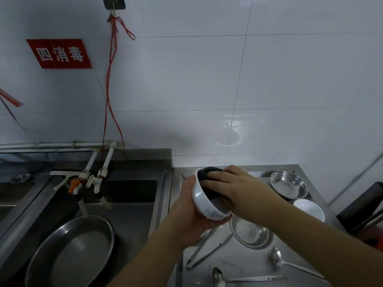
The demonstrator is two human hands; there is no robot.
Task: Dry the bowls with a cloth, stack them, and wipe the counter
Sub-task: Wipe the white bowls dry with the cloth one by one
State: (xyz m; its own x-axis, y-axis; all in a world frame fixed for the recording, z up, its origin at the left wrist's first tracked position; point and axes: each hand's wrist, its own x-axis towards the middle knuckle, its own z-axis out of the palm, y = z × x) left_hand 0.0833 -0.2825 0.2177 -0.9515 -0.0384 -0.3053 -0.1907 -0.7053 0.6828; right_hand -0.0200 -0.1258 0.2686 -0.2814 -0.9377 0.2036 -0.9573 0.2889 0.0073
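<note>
Held above the left edge of the steel surface [248,272]: a white bowl [207,204], tipped on its side with the mouth turned right. Cupped from below and behind by the left hand [191,214], fingers curled round the base and thumb on the rim. Pressed into the bowl's mouth by the right hand [234,187]: a dark cloth [209,175], bunched under curled fingers. Resting on the surface: a steel bowl [289,184] near the far right corner, a second white bowl [309,210] just in front of it by the right edge, another steel bowl [251,233] partly under the right forearm. Nearer the front edge, tongs [207,251] and two ladles [290,262] [238,278], lying flat. To the left, in the sink [132,204], a wide steel pan [72,251] under the taps [89,177].
</note>
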